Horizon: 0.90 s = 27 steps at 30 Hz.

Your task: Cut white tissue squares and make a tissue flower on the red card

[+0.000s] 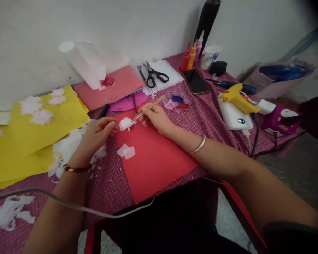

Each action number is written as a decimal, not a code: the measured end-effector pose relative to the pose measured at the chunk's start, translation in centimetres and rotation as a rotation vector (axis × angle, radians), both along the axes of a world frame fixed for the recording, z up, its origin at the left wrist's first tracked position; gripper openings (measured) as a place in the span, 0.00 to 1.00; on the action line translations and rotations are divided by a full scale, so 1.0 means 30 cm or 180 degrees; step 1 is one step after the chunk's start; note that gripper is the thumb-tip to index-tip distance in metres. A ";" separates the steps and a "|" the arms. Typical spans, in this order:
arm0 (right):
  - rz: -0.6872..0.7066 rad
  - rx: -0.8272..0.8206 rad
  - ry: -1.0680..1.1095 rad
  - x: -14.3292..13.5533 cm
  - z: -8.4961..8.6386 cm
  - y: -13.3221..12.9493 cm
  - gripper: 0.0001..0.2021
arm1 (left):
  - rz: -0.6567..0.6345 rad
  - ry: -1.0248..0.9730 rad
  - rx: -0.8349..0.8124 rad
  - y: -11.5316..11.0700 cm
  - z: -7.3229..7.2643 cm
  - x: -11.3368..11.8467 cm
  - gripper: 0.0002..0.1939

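Right of the flower [126, 124], the right hand [155, 118] pinches a stick [158, 100] slanting down toward it; the nearer left hand [97, 132], just left, half-curls its fingers, hold unclear.

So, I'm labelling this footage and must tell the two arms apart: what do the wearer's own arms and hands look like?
The left hand is ungloved, with a dark bracelet showing gold-toned bits near the wrist. The right hand, also ungloved, has a silver bangle above the wrist; a black sleeve shows farther up that arm.
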State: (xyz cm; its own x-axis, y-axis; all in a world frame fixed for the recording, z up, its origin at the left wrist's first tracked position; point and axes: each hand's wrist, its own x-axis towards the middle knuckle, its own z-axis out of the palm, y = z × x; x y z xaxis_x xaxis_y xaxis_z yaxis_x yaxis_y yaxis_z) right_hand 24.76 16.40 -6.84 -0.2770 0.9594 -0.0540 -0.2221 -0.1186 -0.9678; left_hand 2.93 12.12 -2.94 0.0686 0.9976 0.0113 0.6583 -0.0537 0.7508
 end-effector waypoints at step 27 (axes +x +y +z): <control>0.0394 0.0418 0.0558 0.011 0.049 -0.077 0.09 | 0.0554 -0.1759 -0.0222 -0.070 -0.018 0.142 0.09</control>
